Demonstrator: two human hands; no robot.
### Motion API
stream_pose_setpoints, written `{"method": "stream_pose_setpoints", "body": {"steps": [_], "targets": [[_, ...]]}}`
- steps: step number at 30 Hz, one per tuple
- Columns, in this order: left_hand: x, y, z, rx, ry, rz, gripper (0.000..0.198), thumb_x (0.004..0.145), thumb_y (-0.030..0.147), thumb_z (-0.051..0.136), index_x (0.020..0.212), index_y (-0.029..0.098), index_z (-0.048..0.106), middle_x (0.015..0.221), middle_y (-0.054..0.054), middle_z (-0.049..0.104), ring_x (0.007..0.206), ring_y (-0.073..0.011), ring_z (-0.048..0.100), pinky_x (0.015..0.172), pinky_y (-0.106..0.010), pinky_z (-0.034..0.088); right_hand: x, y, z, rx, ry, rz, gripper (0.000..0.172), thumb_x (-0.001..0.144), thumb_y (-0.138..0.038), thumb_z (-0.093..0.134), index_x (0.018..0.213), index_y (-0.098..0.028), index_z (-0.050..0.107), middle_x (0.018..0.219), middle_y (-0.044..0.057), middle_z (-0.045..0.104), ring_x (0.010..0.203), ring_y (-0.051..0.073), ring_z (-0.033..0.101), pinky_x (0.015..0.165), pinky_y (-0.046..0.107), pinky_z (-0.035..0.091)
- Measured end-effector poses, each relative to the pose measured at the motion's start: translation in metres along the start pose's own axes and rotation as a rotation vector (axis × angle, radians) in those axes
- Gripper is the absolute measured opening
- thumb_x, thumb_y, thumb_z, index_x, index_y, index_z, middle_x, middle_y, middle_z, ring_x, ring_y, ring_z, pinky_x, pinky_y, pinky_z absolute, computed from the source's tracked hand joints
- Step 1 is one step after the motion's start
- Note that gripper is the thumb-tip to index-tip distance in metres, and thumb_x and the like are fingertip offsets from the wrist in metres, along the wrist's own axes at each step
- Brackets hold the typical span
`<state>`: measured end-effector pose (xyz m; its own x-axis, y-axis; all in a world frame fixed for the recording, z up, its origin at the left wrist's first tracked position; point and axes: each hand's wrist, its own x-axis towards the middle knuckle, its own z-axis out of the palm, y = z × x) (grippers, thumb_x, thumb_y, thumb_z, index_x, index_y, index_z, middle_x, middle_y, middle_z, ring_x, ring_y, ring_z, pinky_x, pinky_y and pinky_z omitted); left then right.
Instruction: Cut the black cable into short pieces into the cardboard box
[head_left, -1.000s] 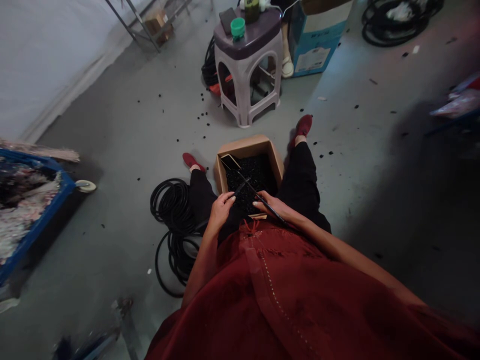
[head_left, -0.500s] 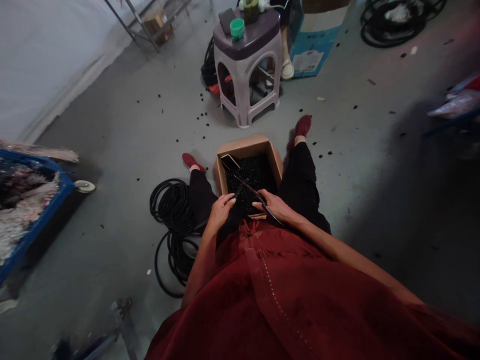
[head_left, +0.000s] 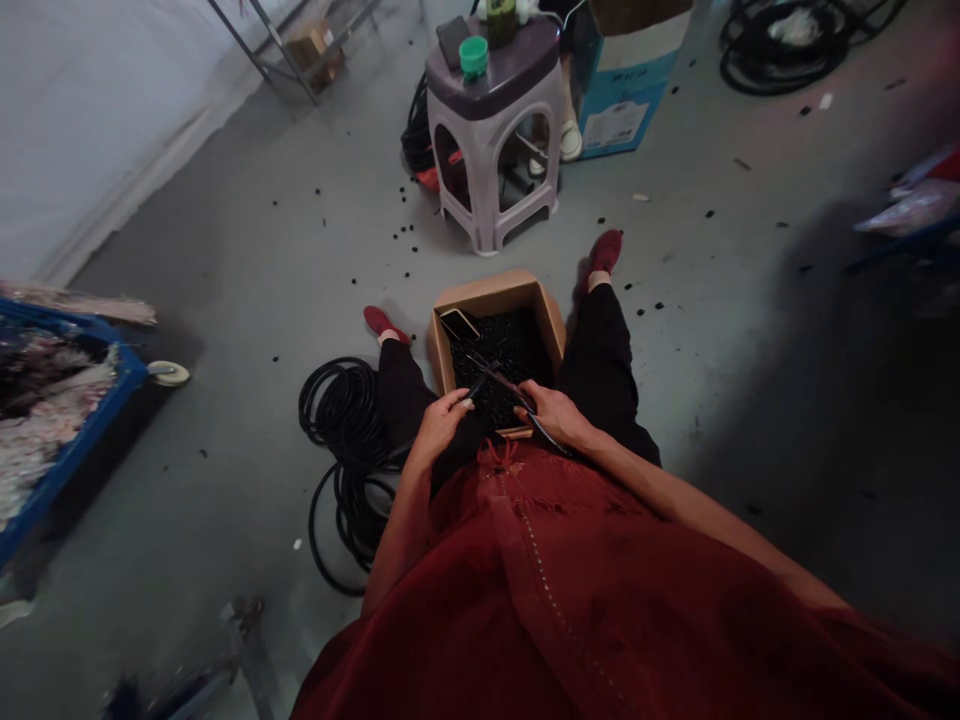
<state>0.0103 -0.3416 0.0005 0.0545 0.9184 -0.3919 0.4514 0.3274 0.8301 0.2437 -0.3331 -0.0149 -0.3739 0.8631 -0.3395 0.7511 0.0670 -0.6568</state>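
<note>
Left hand pinched on slim black strip, right hand curled round slender dark tool

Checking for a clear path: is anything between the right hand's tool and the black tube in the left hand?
Nothing visible blocks the dark tool in the right hand from the black tube in the left hand. A phone-like slab lies aside, inside the cardboard box.

Box between legs, coiled tubing left, stool beyond
</note>
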Motion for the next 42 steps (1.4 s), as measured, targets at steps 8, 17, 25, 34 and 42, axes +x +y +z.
{"method": "stream_pose_setpoints", "body": {"steps": [8,17,25,34,42], "targets": [[0.002,0.007,-0.017,-0.135,-0.363,-0.006,0.045,0.088,0.051,0.047,0.092,0.012,0.069,0.079,-0.004,0.065,0.065,-0.0099,0.053,0.066,-0.023,0.045,-0.004,0.001,-0.003,-0.012,-0.021,-0.037,0.028,0.087,-0.036,0.049,0.11,-0.02,0.054,0.099,0.008,0.067,0.081,0.02,0.059,0.067,0.026,0.036],[0.005,-0.001,-0.005,0.076,-0.119,0.029,0.041,0.085,0.044,0.052,0.098,0.011,0.072,0.076,-0.005,0.068,0.06,-0.0111,0.055,0.059,-0.023,0.045,-0.003,0.006,0.0,0.115,-0.042,-0.084,0.04,0.088,-0.047,0.051,0.116,-0.018,0.051,0.107,0.01,0.062,0.089,0.02,0.058,0.077,0.028,0.041],[-0.005,-0.004,0.021,0.354,0.045,0.095,0.025,0.088,0.032,0.055,0.101,0.021,0.073,0.102,-0.007,0.072,0.094,-0.0199,0.063,0.086,-0.029,0.045,-0.006,0.006,-0.007,0.094,-0.147,-0.025,0.043,0.088,-0.052,0.049,0.116,-0.018,0.05,0.11,0.013,0.063,0.092,0.024,0.061,0.076,0.03,0.042],[-0.01,-0.02,0.042,0.542,-0.019,0.094,0.027,0.092,0.032,0.05,0.101,0.02,0.073,0.098,-0.009,0.072,0.095,-0.0205,0.064,0.084,-0.027,0.044,-0.002,0.023,-0.012,-0.102,-0.247,0.008,0.041,0.087,-0.051,0.051,0.112,-0.019,0.055,0.106,0.015,0.068,0.093,0.027,0.064,0.072,0.03,0.041],[-0.01,-0.032,0.046,0.57,-0.068,0.073,0.025,0.091,0.032,0.053,0.1,0.019,0.072,0.096,-0.008,0.071,0.089,-0.0194,0.064,0.078,-0.025,0.045,-0.008,0.031,-0.008,-0.146,-0.254,0.023,0.028,0.085,-0.04,0.054,0.106,-0.022,0.059,0.094,0.011,0.071,0.084,0.025,0.066,0.066,0.028,0.038]]}}
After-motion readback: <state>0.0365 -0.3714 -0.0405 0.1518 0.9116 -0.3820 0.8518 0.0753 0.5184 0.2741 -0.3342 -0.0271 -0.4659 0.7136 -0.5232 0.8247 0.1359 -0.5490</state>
